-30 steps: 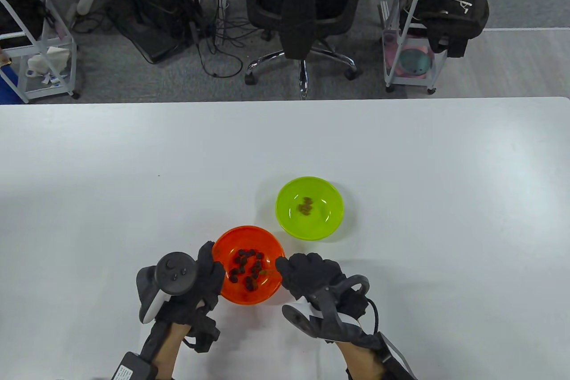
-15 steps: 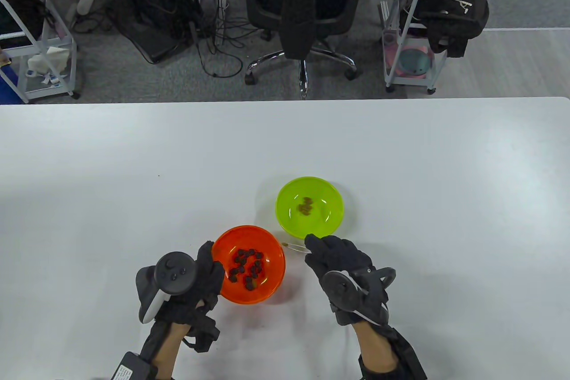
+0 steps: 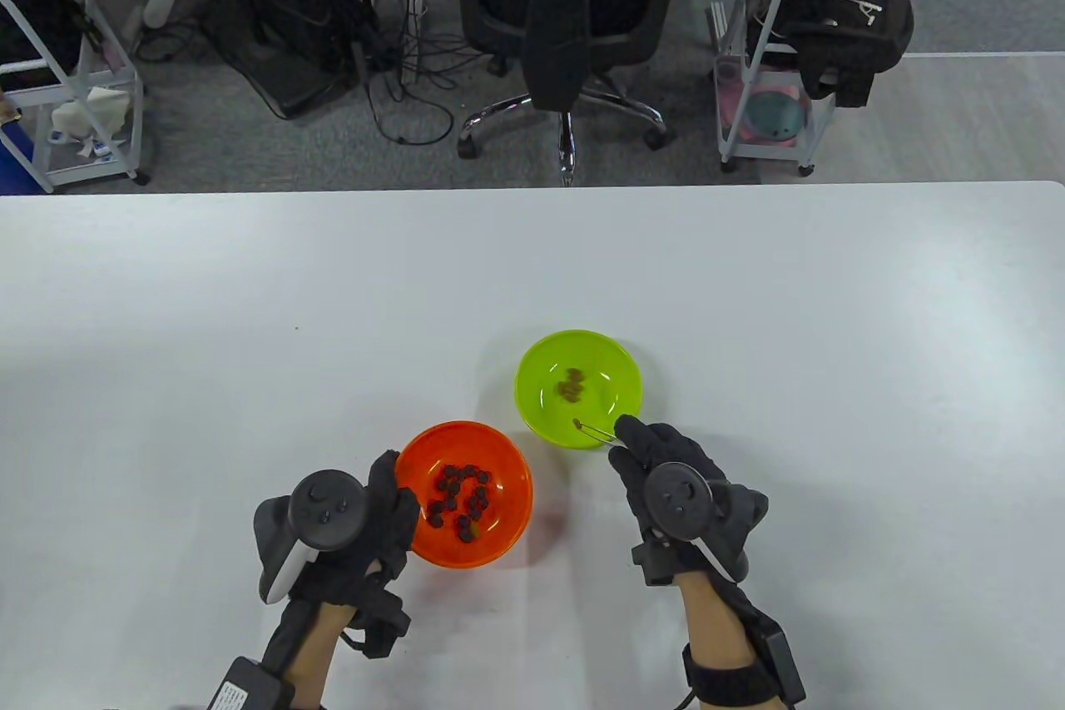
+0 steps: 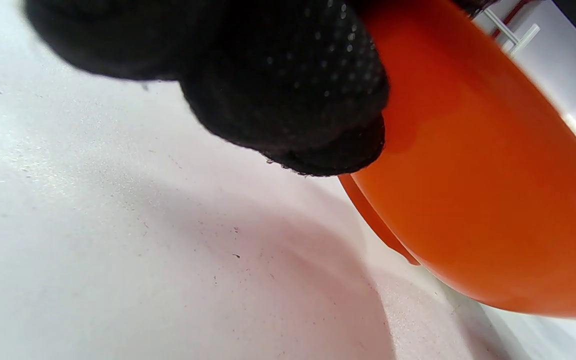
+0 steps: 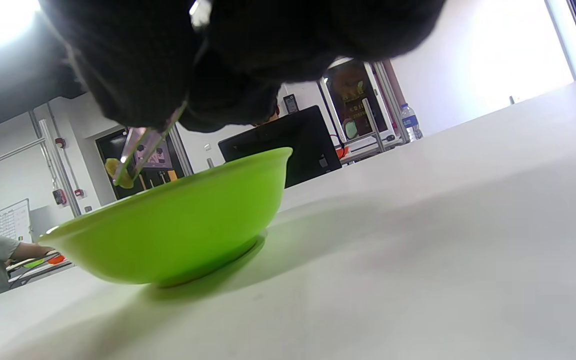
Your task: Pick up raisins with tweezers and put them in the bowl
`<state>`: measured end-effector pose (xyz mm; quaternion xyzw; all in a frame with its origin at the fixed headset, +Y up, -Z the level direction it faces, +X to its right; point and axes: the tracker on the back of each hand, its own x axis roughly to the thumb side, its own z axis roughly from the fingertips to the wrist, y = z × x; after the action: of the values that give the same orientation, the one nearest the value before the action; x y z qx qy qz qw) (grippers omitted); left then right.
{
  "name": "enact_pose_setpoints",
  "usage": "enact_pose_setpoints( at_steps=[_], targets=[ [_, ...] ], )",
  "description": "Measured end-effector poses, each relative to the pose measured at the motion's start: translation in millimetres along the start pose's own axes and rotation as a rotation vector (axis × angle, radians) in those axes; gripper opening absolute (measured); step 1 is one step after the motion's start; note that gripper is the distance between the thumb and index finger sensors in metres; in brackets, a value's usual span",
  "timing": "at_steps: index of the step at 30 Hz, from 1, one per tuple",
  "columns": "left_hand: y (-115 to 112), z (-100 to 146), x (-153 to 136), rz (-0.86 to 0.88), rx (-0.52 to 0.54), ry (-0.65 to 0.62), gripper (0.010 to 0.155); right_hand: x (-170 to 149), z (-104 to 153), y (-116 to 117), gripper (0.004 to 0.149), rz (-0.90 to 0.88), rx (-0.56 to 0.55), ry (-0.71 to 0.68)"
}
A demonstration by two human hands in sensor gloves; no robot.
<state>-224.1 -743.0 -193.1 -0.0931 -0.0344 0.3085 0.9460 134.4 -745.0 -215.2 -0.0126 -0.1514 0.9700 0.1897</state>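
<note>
Pinching thin tweezers (image 3: 597, 432), raisin (image 3: 577, 422) over glossy green bowl (image 3: 541, 415).

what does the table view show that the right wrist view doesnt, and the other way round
Only the table view shows the orange bowl with its pile of raisins, the left hand touching that bowl's rim, and the few raisins already inside the green bowl.

Only the right wrist view shows the green bowl's outer wall and base from the side, with the tweezer tips raised above its rim.

Both show the right hand holding the tweezers, which pinch one raisin over the green bowl.
</note>
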Motion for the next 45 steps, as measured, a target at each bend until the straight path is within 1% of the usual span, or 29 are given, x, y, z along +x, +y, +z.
enact_pose_setpoints(
  at_steps=[5,8,14,19,24,30,38,45],
  targets=[
    [-0.4,-0.1,0.0,-0.001,-0.001,0.0,0.059,0.5,2.6,-4.0,0.043,0.012,-0.033,0.022],
    [-0.2,-0.2,-0.2,0.0,0.0,0.001,0.058,4.4,5.3,-8.4,0.044,-0.003,-0.041,0.004],
    [0.0,-0.3,-0.5,0.002,0.003,0.002,0.058,26.9,16.7,-17.6,0.043,-0.023,-0.047,-0.097],
    [0.1,-0.2,-0.8,0.001,0.005,0.002,0.059,47.3,27.8,-21.3,0.043,-0.001,-0.032,-0.189],
    [-0.2,-0.1,-0.7,0.001,0.007,0.003,0.059,67.0,37.3,-19.8,0.042,0.007,0.024,-0.288],
    [0.0,-0.1,-1.2,0.0,0.011,0.004,0.059,95.4,53.7,-12.4,0.042,0.09,0.102,-0.412],
    [0.4,0.1,-0.8,-0.006,0.018,0.001,0.059,112.8,61.0,-3.7,0.042,0.176,0.173,-0.473],
    [0.3,0.4,-0.7,-0.004,0.022,-0.006,0.059,120.0,60.4,0.4,0.041,0.243,0.195,-0.499]
  ],
)
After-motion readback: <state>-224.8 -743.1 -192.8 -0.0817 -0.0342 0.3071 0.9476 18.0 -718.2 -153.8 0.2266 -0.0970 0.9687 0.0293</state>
